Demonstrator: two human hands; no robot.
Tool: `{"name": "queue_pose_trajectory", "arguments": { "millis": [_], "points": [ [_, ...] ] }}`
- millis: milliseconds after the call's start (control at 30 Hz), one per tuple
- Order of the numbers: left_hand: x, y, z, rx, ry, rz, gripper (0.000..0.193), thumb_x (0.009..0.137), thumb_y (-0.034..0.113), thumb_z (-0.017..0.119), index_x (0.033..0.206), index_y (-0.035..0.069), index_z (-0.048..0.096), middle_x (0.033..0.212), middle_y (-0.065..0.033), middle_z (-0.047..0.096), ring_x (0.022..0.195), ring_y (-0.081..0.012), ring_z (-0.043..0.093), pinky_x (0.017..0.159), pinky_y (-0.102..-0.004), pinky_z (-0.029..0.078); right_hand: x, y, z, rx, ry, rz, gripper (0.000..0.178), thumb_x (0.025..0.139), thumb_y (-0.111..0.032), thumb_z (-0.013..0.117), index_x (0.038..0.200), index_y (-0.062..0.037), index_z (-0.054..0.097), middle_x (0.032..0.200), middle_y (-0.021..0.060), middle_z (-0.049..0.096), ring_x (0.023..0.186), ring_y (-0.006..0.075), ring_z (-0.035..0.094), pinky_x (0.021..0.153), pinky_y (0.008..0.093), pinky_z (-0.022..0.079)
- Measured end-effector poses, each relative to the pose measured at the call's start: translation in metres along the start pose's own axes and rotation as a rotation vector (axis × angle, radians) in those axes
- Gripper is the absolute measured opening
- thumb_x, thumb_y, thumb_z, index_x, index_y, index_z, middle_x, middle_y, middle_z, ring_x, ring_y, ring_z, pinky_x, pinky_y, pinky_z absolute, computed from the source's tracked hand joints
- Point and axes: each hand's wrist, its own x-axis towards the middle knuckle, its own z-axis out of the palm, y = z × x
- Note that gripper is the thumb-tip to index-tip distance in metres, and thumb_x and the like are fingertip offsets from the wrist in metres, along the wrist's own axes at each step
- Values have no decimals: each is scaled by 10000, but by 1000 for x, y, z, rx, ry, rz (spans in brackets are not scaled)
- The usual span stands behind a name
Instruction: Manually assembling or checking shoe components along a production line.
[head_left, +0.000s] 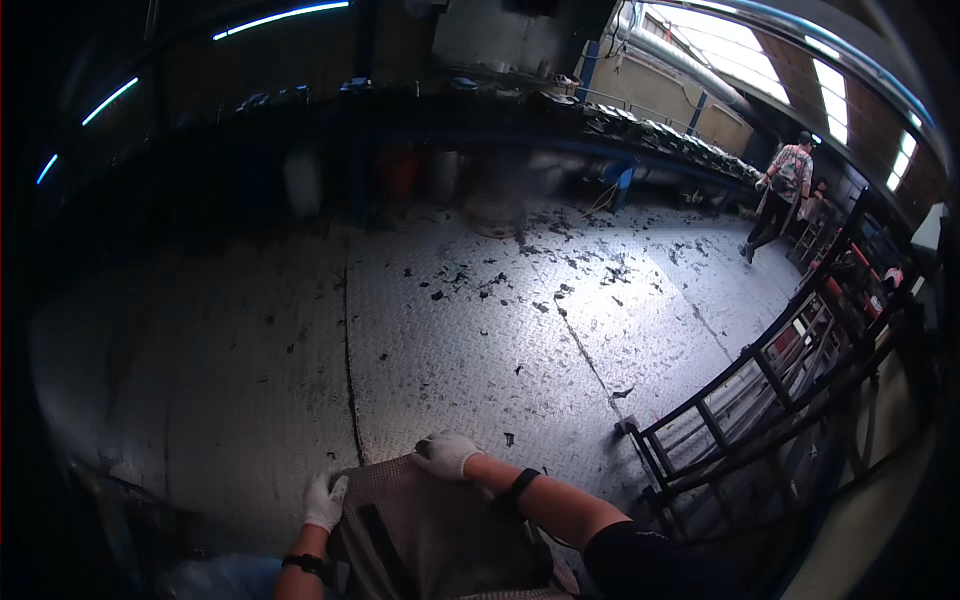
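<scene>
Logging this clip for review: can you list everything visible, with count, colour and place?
Mesh panel: one, grey-brown, bottom centre, gripped at its top edge by both hands.
Floor plates: silvery checker-pattern metal, covering the middle of the view.
Debris: many small black scraps, scattered over the floor, thickest at the far side.
Metal rack: one, dark frame, right side.
Bench: one long, dark, loaded with dark items, along the far wall.
Containers: several, pale and reddish, blurred, under the bench.
Person: one, patterned shirt, far right, walking.
Left hand: white glove, on the panel's left corner.
Right hand: white glove, black wristband, on the panel's top edge.
</scene>
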Motion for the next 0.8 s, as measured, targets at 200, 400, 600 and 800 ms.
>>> {"name": "queue_pose_trajectory", "arguments": {
  "millis": [200, 400, 600, 800],
  "points": [
    [-13, -9, -7, 157, 52, 83, 343, 882, 347, 670, 1068, 60, 695, 1021, -192, 685, 977, -382, 636, 880, -467, 500, 9, -11, 18, -80, -100, -18, 521, 988, -511, 431, 1162, -91, 687, 1152, 197, 679, 1113, 385, 630, 975, 467, 487],
    [-17, 45, -24, 246, -20, 95, 353, 935, 430, 581, 1106, 147, 704, 1104, -124, 697, 1062, -356, 637, 914, -455, 498, 22, 23, 59, 141, 94, -55, 476, 974, -457, 454, 1078, -79, 725, 1113, 221, 690, 1068, 417, 636, 926, 498, 489],
    [-42, 33, -52, 333, -22, -113, 412, 974, 434, 549, 1156, 80, 655, 1136, -166, 661, 1113, -358, 599, 962, -452, 462, 30, -29, 48, -16, -3, -54, 537, 924, -497, 505, 970, -12, 730, 995, 292, 686, 987, 456, 656, 883, 516, 507],
    [-50, -3, -54, 224, 105, -131, 385, 958, 420, 559, 1082, 75, 676, 1118, -177, 673, 1082, -359, 621, 930, -452, 491, 41, -68, 48, 103, 2, -130, 534, 927, -475, 491, 973, 1, 730, 963, 290, 690, 956, 456, 662, 858, 502, 504]
  ]
}}
